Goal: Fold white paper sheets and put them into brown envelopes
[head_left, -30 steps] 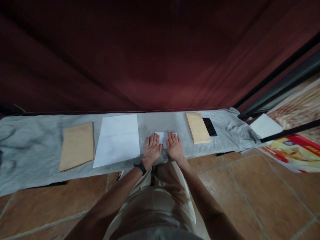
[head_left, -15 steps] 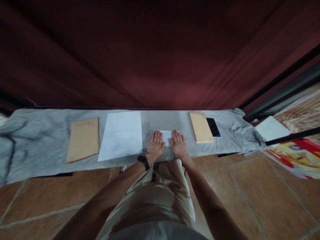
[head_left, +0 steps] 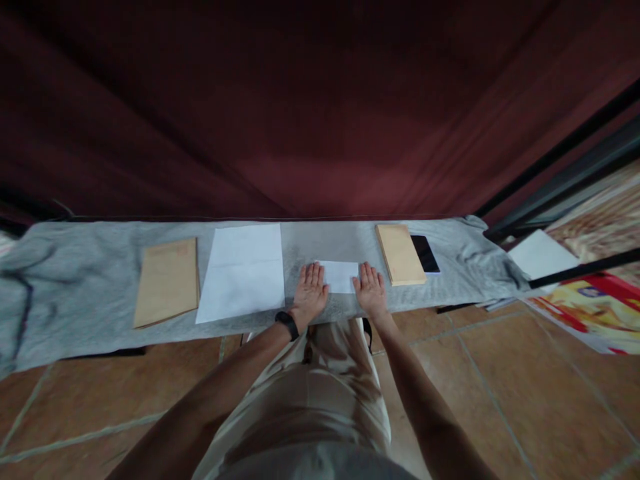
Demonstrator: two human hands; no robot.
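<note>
A small folded white paper (head_left: pixel 341 276) lies on the grey cloth (head_left: pixel 80 287) that covers a low bench. My left hand (head_left: pixel 310 292) rests flat at its left edge, fingers together and stretched. At the paper's right edge my right hand (head_left: pixel 371 291) lies flat as well. Neither hand grips anything. A black band sits on my left wrist.
Left of my hands are a large white sheet (head_left: pixel 243 272) and a brown envelope (head_left: pixel 167 281). To the right lie a stack of brown envelopes (head_left: pixel 400 253) and a black phone (head_left: pixel 425 253). Dark red curtain behind; tiled floor in front; white paper (head_left: pixel 539 255) and a colourful poster (head_left: pixel 587 307) far right.
My hands were close together over the folded paper. My right hand has slid to the right, so more of the paper shows between them.
</note>
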